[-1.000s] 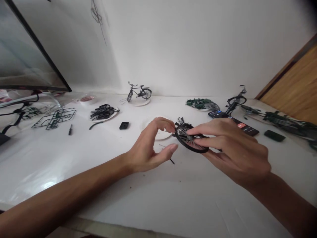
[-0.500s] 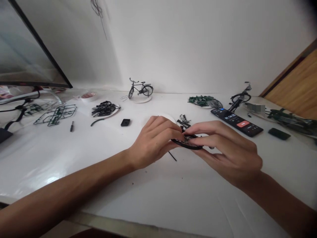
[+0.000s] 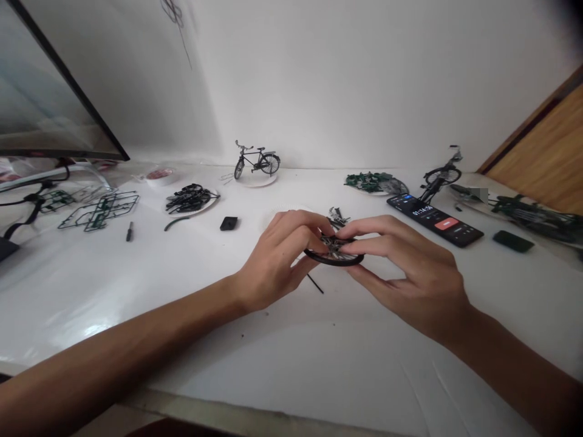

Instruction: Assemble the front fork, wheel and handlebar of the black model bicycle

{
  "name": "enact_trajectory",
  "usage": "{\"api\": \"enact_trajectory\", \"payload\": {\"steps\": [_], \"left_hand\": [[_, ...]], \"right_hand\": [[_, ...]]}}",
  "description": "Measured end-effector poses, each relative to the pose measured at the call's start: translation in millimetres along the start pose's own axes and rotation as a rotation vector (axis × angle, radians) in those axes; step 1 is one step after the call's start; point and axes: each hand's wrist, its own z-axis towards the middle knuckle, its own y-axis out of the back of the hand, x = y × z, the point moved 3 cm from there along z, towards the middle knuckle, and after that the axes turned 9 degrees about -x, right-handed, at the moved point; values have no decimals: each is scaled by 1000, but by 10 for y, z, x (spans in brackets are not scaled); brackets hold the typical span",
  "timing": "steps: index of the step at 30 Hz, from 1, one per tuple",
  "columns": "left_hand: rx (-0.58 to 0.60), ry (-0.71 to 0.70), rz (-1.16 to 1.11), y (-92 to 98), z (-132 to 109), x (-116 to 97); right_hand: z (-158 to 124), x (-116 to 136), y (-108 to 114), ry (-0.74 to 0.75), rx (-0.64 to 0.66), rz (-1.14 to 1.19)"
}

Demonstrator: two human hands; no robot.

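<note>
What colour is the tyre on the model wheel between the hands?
The model wheel's tyre is black, clearest in the head view along its lower arc.

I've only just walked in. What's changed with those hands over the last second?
The left hand has closed in and taken hold of the spoked wheel, which the right hand already held. The wheel has turned flatter and shifted left, and the phone is now uncovered. The model bicycle stayed put.

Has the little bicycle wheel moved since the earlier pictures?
Yes, the miniature bicycle wheel has shifted left, closer to the small black block.
</note>
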Motion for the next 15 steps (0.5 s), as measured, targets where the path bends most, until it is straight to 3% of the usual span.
{"api": "enact_trajectory", "payload": {"steps": [8, 15], "left_hand": [[21, -66, 83, 6, 0, 7], [-19, -209, 252, 43, 27, 18]], "right_hand": [[3, 0, 4, -15, -33, -45], [3, 59, 135, -283, -392, -31]]}}
